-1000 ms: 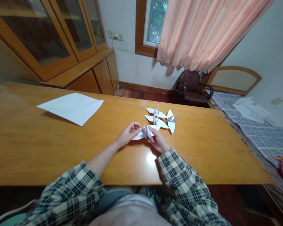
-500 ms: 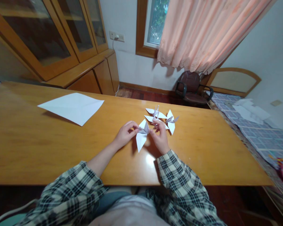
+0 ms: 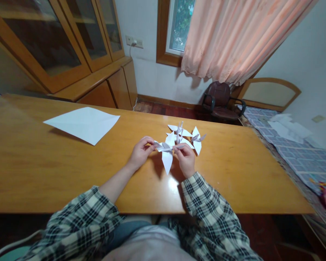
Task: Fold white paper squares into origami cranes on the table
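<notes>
A white paper crane (image 3: 167,159) is held just above the table between both hands, its wings spread toward and away from me. My left hand (image 3: 141,151) pinches the narrow point on its left. Thumb and fingers of my right hand (image 3: 186,156) close on the point at its right. Just behind it stand other folded paper cranes: one crane (image 3: 180,132) is partly hidden by the held one, and another crane (image 3: 197,140) sits to the right with its wings open.
A white square sheet of paper (image 3: 84,125) lies on the wooden table (image 3: 57,177) at the left. Beyond the table are a glass-door cabinet (image 3: 97,61), a dark armchair (image 3: 219,99) and a bed (image 3: 296,141) with papers on it.
Both hands have drawn the crane's two points farther apart, and its body shows more stretched out. The held crane has turned slightly and shifted a little right. The other cranes and sheet stayed put.
</notes>
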Demonstrator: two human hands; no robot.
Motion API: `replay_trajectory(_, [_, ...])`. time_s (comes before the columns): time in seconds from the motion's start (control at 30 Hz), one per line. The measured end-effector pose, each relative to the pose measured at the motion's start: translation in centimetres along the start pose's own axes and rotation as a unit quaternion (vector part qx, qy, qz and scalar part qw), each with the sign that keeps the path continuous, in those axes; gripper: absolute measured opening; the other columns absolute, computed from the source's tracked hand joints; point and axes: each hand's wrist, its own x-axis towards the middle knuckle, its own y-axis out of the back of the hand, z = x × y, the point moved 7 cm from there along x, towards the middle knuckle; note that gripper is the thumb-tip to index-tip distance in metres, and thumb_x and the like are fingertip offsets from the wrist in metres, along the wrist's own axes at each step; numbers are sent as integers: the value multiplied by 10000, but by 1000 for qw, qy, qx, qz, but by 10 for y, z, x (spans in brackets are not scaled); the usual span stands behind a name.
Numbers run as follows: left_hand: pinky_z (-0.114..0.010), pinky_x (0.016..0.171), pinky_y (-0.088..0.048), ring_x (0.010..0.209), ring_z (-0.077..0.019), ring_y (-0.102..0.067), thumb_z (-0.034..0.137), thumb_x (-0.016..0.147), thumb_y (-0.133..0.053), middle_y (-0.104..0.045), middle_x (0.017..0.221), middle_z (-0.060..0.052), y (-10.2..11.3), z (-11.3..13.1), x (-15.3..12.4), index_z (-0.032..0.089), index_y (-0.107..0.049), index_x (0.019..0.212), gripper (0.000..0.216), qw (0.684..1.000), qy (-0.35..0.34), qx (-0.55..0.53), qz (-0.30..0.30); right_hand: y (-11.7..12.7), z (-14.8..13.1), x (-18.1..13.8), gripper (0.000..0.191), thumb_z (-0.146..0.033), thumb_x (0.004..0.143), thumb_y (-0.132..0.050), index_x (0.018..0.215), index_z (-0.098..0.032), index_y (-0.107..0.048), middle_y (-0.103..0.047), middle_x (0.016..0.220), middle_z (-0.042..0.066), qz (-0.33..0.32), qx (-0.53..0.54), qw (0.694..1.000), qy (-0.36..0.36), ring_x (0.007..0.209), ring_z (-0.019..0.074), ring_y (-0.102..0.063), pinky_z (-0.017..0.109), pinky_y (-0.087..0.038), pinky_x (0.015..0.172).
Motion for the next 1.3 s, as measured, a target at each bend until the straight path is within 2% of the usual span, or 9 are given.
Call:
replay_trajectory(0.13, [-227,640,-504,745,-121,-562,342,831,-633,-538,846,-5,-3,1,-3,181,-583,799,172,1000,0,24,-5,-3,2,-3,159,-260,850,-625,708,-197,-659,-636,712,14,1,-17,1000,-7,699,155,-579,298,-463,681])
replay_trajectory(0.3, [-279,771,-518,988,-191,-550,359,790,-689,-535,1046,-53,-19,11,-10,213,-610,996,265,989,-32,99,-102,-18,-9,-9,139,-217,839,-605,718,-201,-673,-634,697,17,-54,-69,995,46,641,146,-545,282,-443,612])
replay_trajectory(0.43, [-275,757,-506,953,-185,-548,373,796,-687,-501,1032,-52,-24,9,-12,220,-680,969,231,979,-13,149,-137,-23,-8,-10,148,-235,860,-579,775,-212,-698,-654,741,36,-88,-73,992,46,674,158,-568,292,-454,616])
replay_trajectory(0.53, [-251,702,-487,893,-163,-542,389,820,-657,-484,1000,-48,-23,6,-11,201,-709,838,196,979,-8,152,-133,-25,-6,-11,150,-256,865,-582,796,-220,-711,-669,767,43,-106,-64,992,38,710,167,-589,303,-471,642])
replay_trajectory(0.8, [-232,685,-488,892,-164,-536,436,804,-654,-494,932,-36,-7,-2,-4,175,-671,797,261,997,33,69,-29,-12,-1,-5,190,-311,873,-596,752,-219,-712,-667,742,42,-39,12,999,-13,694,171,-603,322,-496,667])
replay_trajectory(1.0, [-244,727,-486,914,-166,-540,442,830,-631,-499,947,-41,-11,0,-5,183,-680,821,264,997,11,62,-52,-13,1,-6,285,-461,859,-608,772,-218,-729,-662,780,61,-73,64,995,-27,756,191,-599,339,-489,685])
replay_trajectory(1.13, [-302,853,-467,941,-177,-538,464,856,-596,-517,966,-50,-16,11,-6,188,-694,828,294,987,-30,107,-116,-14,26,-7,526,-595,931,-362,798,-204,-687,-609,784,44,-67,142,979,-128,605,129,-525,274,-430,540])
replay_trajectory(1.2, [-319,881,-459,938,-181,-539,478,858,-588,-524,960,-51,-19,16,-8,189,-697,836,309,980,-40,119,-154,-16,40,-9,350,-562,872,-530,920,-231,-632,-563,743,-12,-61,153,967,-196,534,94,-463,224,-383,483])
replay_trajectory(1.3, [-327,880,-461,933,-185,-547,465,857,-591,-538,954,-53,-26,18,-11,191,-692,843,293,972,-34,120,-201,-31,44,-13,328,-524,808,-638,889,-208,-605,-564,703,-28,-137,162,948,-236,552,94,-484,217,-407,518])
